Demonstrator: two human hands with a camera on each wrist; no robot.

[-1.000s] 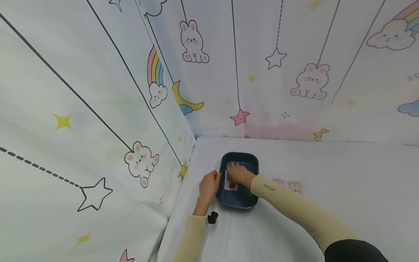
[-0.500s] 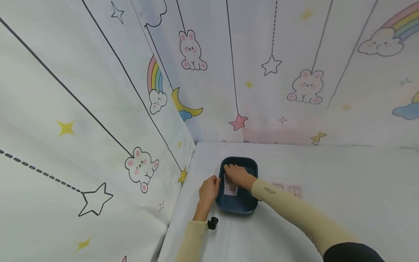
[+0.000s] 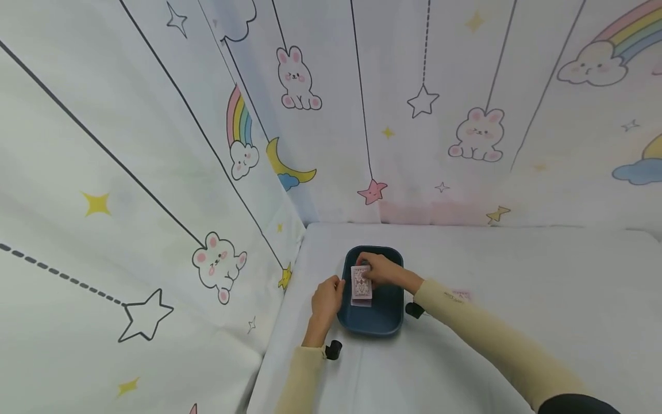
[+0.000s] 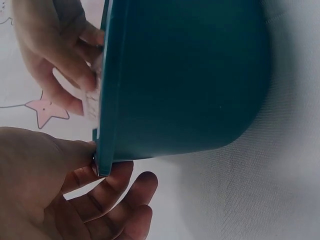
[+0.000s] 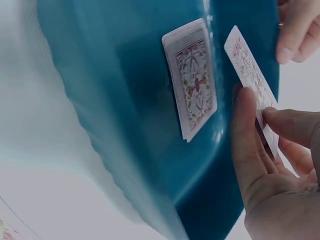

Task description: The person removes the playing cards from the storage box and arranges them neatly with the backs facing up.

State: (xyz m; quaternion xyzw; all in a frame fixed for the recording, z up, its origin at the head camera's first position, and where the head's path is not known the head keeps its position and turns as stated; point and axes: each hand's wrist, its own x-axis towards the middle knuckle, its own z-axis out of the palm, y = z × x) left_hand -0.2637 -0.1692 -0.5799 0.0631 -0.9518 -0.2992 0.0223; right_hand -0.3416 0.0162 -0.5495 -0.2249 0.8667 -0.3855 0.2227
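Note:
A dark blue tub (image 3: 371, 325) stands on the white cloth. My left hand (image 3: 327, 299) pinches its left rim between thumb and fingers; the left wrist view shows the thumb on the rim's upper side. Inside the tub lies a pile of playing cards (image 5: 192, 82), backs up with a pink floral pattern. Above that pile, my right hand (image 3: 384, 270) holds several playing cards (image 5: 252, 82) by their edge, thumb on the patterned back and fingers beneath. In the right wrist view these held cards tilt, apart from the pile below.
Right of the tub, a patterned card (image 3: 462, 295) on the cloth shows partly past the right sleeve (image 3: 481, 328). White curtains with rabbits, stars and rainbows rise behind and at the left. A small black camera (image 3: 333, 349) sits on the left wrist.
My right hand has raised some cards off the pile in the tub. Its forearm has shifted right and now hides more of the cards on the cloth. The left hand stays at the rim.

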